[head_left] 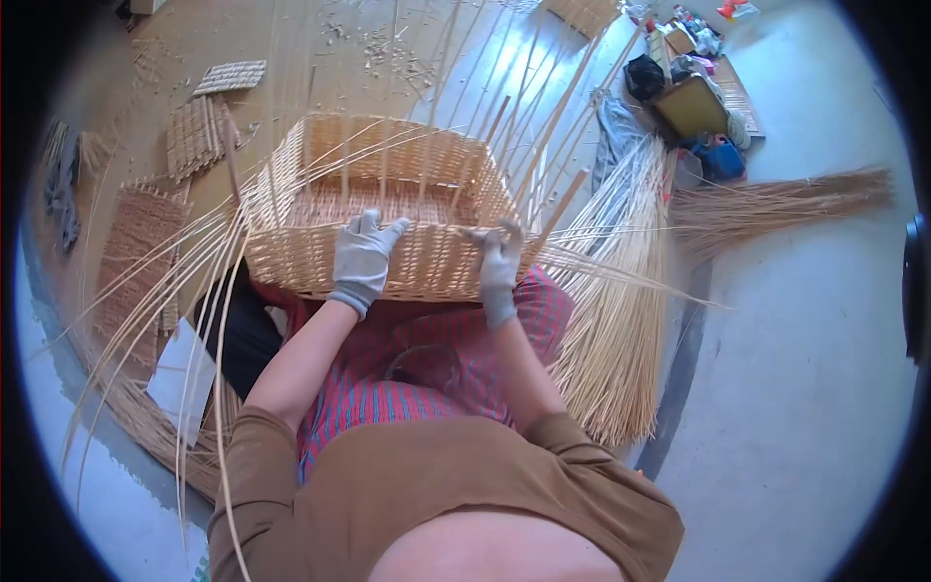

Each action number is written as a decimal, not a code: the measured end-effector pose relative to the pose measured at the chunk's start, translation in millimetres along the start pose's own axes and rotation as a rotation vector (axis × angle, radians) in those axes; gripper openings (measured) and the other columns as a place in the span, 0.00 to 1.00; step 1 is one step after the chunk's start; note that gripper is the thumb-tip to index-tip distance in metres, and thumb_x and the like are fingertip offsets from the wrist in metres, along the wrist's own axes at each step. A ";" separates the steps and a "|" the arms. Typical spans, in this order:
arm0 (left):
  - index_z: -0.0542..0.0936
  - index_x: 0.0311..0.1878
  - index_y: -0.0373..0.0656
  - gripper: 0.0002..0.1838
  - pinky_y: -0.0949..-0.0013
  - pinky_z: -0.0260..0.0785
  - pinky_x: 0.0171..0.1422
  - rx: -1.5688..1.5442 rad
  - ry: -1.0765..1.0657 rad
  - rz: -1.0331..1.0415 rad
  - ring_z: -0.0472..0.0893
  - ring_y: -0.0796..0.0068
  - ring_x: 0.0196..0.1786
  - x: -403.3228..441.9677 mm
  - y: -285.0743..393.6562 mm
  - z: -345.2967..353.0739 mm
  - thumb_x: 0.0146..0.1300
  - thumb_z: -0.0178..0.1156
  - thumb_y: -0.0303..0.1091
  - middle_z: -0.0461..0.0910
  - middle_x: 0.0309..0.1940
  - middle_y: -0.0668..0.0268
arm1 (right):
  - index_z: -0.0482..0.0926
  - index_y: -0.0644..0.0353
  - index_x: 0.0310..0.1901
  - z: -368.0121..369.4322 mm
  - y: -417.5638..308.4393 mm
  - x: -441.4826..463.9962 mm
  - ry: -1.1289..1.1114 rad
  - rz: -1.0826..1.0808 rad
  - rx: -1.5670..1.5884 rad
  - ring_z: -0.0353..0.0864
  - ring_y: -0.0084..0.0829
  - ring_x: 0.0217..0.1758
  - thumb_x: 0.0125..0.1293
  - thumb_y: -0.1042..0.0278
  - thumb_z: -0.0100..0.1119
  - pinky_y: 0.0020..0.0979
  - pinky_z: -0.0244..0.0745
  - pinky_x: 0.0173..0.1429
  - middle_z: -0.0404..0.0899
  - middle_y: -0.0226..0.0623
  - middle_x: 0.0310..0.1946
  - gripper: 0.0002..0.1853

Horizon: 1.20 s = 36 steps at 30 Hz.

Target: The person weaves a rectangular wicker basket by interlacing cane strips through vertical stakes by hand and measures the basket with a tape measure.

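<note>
A half-woven wicker basket (427, 264) rests on my lap, its upright stakes standing around the walls. My left hand (365, 257), in a pale glove with a grey cuff, grips the near wall from the front, fingers over the rim and thumb out to the right. My right hand (499, 267), gloved alike, holds the same wall near its right corner; its fingers are bent at the rim, and whether a strand is between them cannot be made out. Long loose wicker strands (184, 254) fan out from the left corner, and more strands (630, 276) stick out at the right.
A big bundle of pale wicker rods (616, 339) lies to my right, with a browner bundle (786, 209) beyond it. Woven panels (141, 262) lie at left. A box with bags and a blue container (720, 158) stands at back right. Cut scraps (393, 60) litter the floor ahead.
</note>
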State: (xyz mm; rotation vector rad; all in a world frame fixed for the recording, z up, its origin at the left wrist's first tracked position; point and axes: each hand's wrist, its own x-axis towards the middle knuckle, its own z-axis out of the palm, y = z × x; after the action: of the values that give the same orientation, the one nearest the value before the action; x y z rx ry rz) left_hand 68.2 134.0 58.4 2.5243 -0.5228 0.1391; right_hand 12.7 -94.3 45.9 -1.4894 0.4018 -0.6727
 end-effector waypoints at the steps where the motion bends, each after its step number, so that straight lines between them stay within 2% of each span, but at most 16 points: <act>1: 0.80 0.63 0.57 0.23 0.49 0.76 0.52 0.027 0.121 0.252 0.82 0.52 0.46 5.7 12.5 -3.2 0.63 0.66 0.40 0.77 0.56 0.55 | 0.70 0.55 0.63 -19.4 9.5 -1.9 -0.027 0.053 -0.149 0.85 0.29 0.46 0.78 0.70 0.53 0.36 0.81 0.55 0.84 0.40 0.48 0.15; 4: 0.75 0.72 0.63 0.32 0.51 0.77 0.49 -0.003 0.154 0.535 0.83 0.56 0.44 3.6 66.1 -4.6 0.62 0.65 0.34 0.76 0.55 0.56 | 0.78 0.57 0.57 10.5 -58.5 25.7 -0.059 -0.544 -0.588 0.84 0.30 0.55 0.70 0.75 0.62 0.36 0.78 0.61 0.83 0.41 0.57 0.15; 7: 0.68 0.76 0.74 0.39 0.58 0.79 0.38 0.208 -0.196 0.253 0.83 0.62 0.38 12.1 80.0 27.7 0.66 0.56 0.22 0.73 0.48 0.59 | 0.76 0.58 0.60 16.2 -64.7 68.3 -0.086 -0.697 -0.871 0.85 0.33 0.52 0.67 0.76 0.63 0.35 0.78 0.60 0.84 0.39 0.53 0.19; 10: 0.68 0.76 0.73 0.38 0.57 0.78 0.42 0.235 -0.200 0.288 0.82 0.61 0.40 13.9 72.1 37.0 0.66 0.57 0.24 0.73 0.48 0.60 | 0.75 0.57 0.61 -46.2 -32.9 79.1 0.079 -0.311 0.049 0.86 0.30 0.45 0.74 0.71 0.58 0.32 0.80 0.53 0.85 0.38 0.45 0.16; 13: 0.72 0.74 0.70 0.35 0.59 0.77 0.48 0.183 0.039 0.448 0.82 0.61 0.47 27.1 98.6 39.1 0.64 0.59 0.26 0.75 0.53 0.60 | 0.72 0.55 0.63 -110.5 -30.0 26.4 0.285 0.305 -0.151 0.84 0.24 0.41 0.78 0.73 0.54 0.29 0.81 0.48 0.84 0.35 0.38 0.15; 14: 0.75 0.71 0.68 0.33 0.60 0.77 0.50 0.037 0.186 0.540 0.83 0.61 0.49 27.5 112.8 41.3 0.64 0.59 0.27 0.75 0.55 0.59 | 0.76 0.55 0.60 -116.6 -23.1 28.6 0.216 0.098 0.012 0.84 0.26 0.44 0.75 0.74 0.58 0.31 0.81 0.50 0.83 0.37 0.40 0.15; 16: 0.70 0.76 0.68 0.37 0.60 0.79 0.45 -0.109 0.110 0.563 0.84 0.59 0.45 21.0 149.5 59.2 0.64 0.57 0.24 0.75 0.58 0.55 | 0.79 0.56 0.59 -117.0 -49.5 45.9 0.124 -0.478 -0.609 0.83 0.32 0.52 0.70 0.74 0.66 0.32 0.81 0.55 0.81 0.42 0.50 0.17; 17: 0.65 0.78 0.69 0.40 0.59 0.79 0.40 0.035 -0.111 0.419 0.85 0.59 0.41 20.3 166.2 71.5 0.64 0.56 0.23 0.75 0.56 0.54 | 0.83 0.60 0.57 -90.4 -86.5 53.9 0.129 -0.392 -0.728 0.76 0.43 0.68 0.64 0.72 0.69 0.39 0.73 0.69 0.79 0.45 0.59 0.19; 19: 0.53 0.83 0.72 0.47 0.58 0.79 0.29 0.222 -0.266 0.294 0.84 0.60 0.31 25.8 170.7 96.2 0.65 0.54 0.21 0.74 0.50 0.51 | 0.77 0.58 0.68 -68.3 -109.2 87.9 0.105 -0.711 -1.313 0.73 0.49 0.70 0.64 0.72 0.66 0.44 0.65 0.76 0.74 0.50 0.67 0.28; 23: 0.57 0.82 0.71 0.43 0.57 0.82 0.36 0.215 -0.424 0.291 0.86 0.58 0.38 35.1 175.3 74.8 0.68 0.55 0.23 0.74 0.52 0.53 | 0.54 0.47 0.82 -81.3 -92.2 85.8 0.267 -0.766 -1.123 0.75 0.53 0.68 0.68 0.66 0.60 0.52 0.60 0.76 0.66 0.52 0.75 0.42; 26: 0.72 0.74 0.64 0.34 0.59 0.81 0.51 -0.396 -0.060 0.441 0.85 0.57 0.50 18.9 135.1 77.4 0.67 0.60 0.25 0.76 0.57 0.55 | 0.44 0.48 0.84 -105.3 -19.5 50.6 0.010 -0.331 -1.354 0.84 0.56 0.42 0.70 0.64 0.59 0.54 0.75 0.46 0.80 0.55 0.60 0.46; 27: 0.72 0.74 0.64 0.34 0.59 0.81 0.51 -0.338 -0.058 0.400 0.85 0.57 0.50 7.2 103.4 65.3 0.67 0.60 0.25 0.76 0.57 0.55 | 0.49 0.50 0.83 -111.7 -13.0 39.8 0.064 -0.468 -1.392 0.80 0.53 0.38 0.68 0.65 0.63 0.54 0.72 0.43 0.83 0.48 0.39 0.46; 29: 0.81 0.63 0.58 0.23 0.57 0.76 0.62 -0.628 0.074 0.320 0.83 0.56 0.54 -16.4 43.7 31.4 0.65 0.65 0.28 0.78 0.61 0.57 | 0.52 0.49 0.83 -102.4 -18.9 35.7 0.096 -0.178 -1.316 0.80 0.52 0.41 0.68 0.61 0.65 0.51 0.73 0.47 0.81 0.47 0.38 0.45; 32: 0.84 0.43 0.45 0.06 0.56 0.72 0.59 -0.302 0.524 -0.217 0.81 0.59 0.52 -53.6 -82.6 -15.0 0.63 0.67 0.29 0.83 0.47 0.58 | 0.64 0.52 0.78 -63.9 -35.7 22.0 0.277 -0.560 -1.163 0.81 0.51 0.49 0.69 0.61 0.66 0.46 0.76 0.55 0.81 0.44 0.48 0.37; 34: 0.79 0.50 0.36 0.23 0.66 0.74 0.41 -0.273 0.535 -0.921 0.80 0.72 0.33 -55.9 -119.3 -63.8 0.62 0.76 0.43 0.80 0.29 0.61 | 0.73 0.57 0.71 -30.9 -33.6 12.9 0.070 -0.504 -1.007 0.82 0.45 0.53 0.69 0.68 0.66 0.42 0.77 0.58 0.81 0.43 0.52 0.29; 36: 0.80 0.53 0.35 0.29 0.64 0.71 0.31 -0.342 0.424 -0.748 0.76 0.73 0.23 -59.9 -183.1 -65.8 0.64 0.72 0.53 0.77 0.23 0.65 | 0.81 0.63 0.60 44.5 -53.4 -28.0 -0.410 -0.289 -0.528 0.84 0.31 0.53 0.67 0.83 0.59 0.33 0.79 0.62 0.85 0.38 0.51 0.19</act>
State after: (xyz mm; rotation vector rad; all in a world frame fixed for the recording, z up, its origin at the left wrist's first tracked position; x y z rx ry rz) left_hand 86.1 331.0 10.1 2.1033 0.5241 0.2622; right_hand 10.9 -39.5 97.1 -2.1641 0.0413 -0.4817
